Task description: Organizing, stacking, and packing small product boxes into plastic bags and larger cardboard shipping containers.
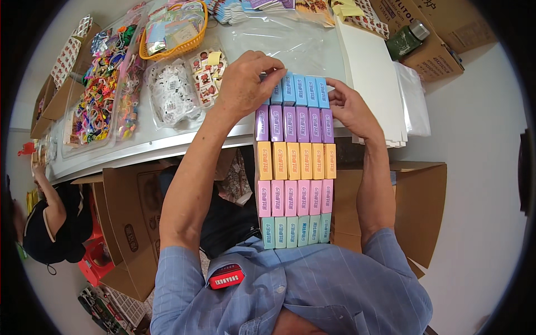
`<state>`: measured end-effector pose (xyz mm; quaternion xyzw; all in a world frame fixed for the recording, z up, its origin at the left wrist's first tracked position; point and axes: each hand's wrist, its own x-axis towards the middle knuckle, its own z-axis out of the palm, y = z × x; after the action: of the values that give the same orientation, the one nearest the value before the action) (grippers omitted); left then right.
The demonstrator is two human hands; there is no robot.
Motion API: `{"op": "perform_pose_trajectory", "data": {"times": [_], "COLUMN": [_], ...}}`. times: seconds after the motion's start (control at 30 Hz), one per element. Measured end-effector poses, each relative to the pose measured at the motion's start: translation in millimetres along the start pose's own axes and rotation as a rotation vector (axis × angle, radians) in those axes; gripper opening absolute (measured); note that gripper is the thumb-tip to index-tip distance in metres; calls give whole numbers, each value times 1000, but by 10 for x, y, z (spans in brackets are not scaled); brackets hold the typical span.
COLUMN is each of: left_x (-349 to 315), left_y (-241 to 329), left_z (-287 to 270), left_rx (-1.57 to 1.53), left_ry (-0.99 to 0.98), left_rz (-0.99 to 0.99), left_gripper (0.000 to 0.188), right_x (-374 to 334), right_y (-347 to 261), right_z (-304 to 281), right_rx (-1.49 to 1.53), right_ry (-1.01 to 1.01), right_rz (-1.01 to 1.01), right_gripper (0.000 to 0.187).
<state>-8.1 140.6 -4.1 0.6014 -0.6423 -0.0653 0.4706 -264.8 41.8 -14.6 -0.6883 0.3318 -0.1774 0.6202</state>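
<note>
A block of small cartons stands in front of me, stacked in coloured rows: light blue cartons (300, 90) at the far end, then purple cartons (296, 124), orange cartons (293, 161), pink cartons (290, 198) and green cartons (293, 231) against my shirt. My left hand (251, 81) is closed at the far left corner of the blue row, thumb and forefinger pinched together by a blue carton. On the other side my right hand (354, 109) curls its fingers round the right end of that row. Its fingertips are partly hidden.
On the table (195, 142) lie a tub of colourful trinkets (100, 103), a yellow basket (173, 30), a bag of white pieces (172, 92) and white sheets (368, 72). A green flask (407, 39) lies far right. Open cardboard boxes (131, 218) flank me; another person (56, 218) is at left.
</note>
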Motion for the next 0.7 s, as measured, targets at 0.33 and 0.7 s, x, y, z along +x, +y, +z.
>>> {"op": "perform_pose_trajectory", "data": {"times": [0.33, 0.7], "left_x": [118, 159], "left_y": [12, 92], "left_z": [47, 60], "left_rx": [222, 226], "left_ry": [64, 72], "left_rz": [224, 345], "left_gripper": [8, 8], "right_x": [75, 179], "right_y": [398, 70], "right_z": [134, 148], "right_rx": [-262, -762], "right_ry": [474, 429], "right_rz": [-121, -310], "right_gripper": [23, 47]}}
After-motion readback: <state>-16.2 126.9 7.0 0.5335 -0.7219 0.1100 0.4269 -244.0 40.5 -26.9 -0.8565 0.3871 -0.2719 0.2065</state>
